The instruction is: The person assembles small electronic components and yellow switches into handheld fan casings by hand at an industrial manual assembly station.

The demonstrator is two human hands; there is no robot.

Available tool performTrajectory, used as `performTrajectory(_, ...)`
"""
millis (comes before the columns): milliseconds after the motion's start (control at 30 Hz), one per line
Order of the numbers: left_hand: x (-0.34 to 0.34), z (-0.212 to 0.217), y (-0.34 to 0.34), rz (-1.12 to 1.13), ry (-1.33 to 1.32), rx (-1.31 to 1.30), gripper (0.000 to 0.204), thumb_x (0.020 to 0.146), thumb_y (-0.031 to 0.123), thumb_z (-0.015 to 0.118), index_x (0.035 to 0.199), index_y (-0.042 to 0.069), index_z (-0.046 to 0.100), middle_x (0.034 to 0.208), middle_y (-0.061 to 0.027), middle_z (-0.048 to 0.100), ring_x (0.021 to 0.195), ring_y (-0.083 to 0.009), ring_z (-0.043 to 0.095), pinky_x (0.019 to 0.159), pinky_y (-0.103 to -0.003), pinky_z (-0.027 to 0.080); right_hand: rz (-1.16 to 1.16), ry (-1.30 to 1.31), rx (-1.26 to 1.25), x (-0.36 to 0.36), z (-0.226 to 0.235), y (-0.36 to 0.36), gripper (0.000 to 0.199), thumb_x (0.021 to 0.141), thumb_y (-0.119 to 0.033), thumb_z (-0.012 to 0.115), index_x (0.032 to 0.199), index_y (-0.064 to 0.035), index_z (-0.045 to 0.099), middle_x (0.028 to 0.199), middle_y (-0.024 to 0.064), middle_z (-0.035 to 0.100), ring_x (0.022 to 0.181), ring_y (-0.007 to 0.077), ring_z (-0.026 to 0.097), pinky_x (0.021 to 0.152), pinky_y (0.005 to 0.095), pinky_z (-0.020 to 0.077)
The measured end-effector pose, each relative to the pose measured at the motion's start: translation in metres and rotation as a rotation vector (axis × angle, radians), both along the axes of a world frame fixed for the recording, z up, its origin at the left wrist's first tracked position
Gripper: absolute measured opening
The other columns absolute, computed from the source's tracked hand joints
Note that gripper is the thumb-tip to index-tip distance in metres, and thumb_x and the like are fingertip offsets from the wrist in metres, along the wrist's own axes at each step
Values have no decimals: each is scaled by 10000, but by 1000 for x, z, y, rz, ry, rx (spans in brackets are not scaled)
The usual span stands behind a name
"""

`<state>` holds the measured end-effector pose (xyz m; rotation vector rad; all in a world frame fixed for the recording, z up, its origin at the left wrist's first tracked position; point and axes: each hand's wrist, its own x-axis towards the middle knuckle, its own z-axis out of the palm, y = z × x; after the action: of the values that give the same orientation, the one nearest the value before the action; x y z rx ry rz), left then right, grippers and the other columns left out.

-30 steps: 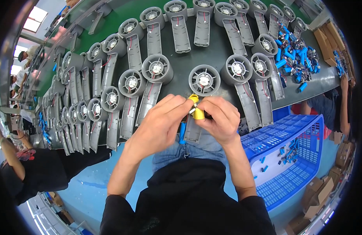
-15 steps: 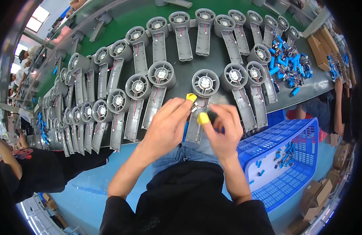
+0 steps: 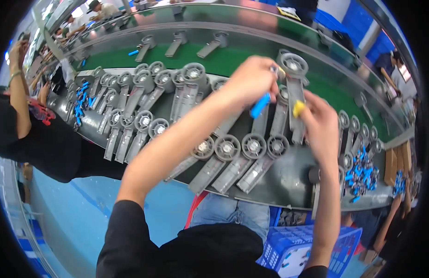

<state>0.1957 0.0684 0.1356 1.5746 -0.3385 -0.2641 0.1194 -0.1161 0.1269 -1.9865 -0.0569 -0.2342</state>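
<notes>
My right hand point(image 3: 322, 121), a yellow cover on its thumb, is closed around the handle of a grey handheld fan housing point(image 3: 295, 104) at the far side of the bench. The housing's round head with pale spokes points away from me. Left of that head, my left hand point(image 3: 257, 81) is closed, its fingers blurred. A blue cylindrical battery point(image 3: 260, 106) hangs from its fingers. Whether a wire ties battery and housing together cannot be made out. Just below the hands lie more grey fan housings point(image 3: 254, 146), handles toward me.
Rows of fan housings point(image 3: 142, 121) fill the bench's left. Blue batteries lie heaped at right point(image 3: 362, 173) and far left point(image 3: 81, 104). A green conveyor belt point(image 3: 242, 58) runs beyond. A blue plastic basket point(image 3: 274, 241) stands below the near edge. Other people are at both sides.
Both hands have moved from near my body to the far side of the bench, taking the fan housing and the battery along. My view has shifted, showing more of the conveyor.
</notes>
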Motion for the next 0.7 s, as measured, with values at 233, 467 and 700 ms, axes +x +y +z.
performTrajectory(233, 178, -33, 46, 145, 156, 325, 223, 886, 70, 455, 999, -33, 617, 861, -160, 667, 736, -258, 699, 641, -388, 557, 133, 6, -110, 225, -83, 44, 338, 896, -137, 595, 1186, 32, 637, 798, 49, 696, 496, 83, 541, 451, 239, 430)
performTrajectory(467, 269, -59, 172, 601, -402, 1215, 330, 796, 282, 596, 952, 25, 732, 969, -223, 709, 942, -387, 688, 800, -430, 560, 159, 209, -217, 254, -108, 78, 390, 901, -122, 564, 1242, 67, 578, 822, 106, 683, 520, 176, 652, 497, 302, 533)
performTrajectory(700, 314, -104, 311, 414, -330, 1350, 867, 788, 417, 686, 1469, 21, 326, 1238, -291, 597, 1161, -414, 580, 997, -458, 455, 153, -16, -525, 194, -45, -1, 403, 900, -116, 565, 1280, 19, 560, 883, 93, 674, 612, 148, 661, 574, 289, 526)
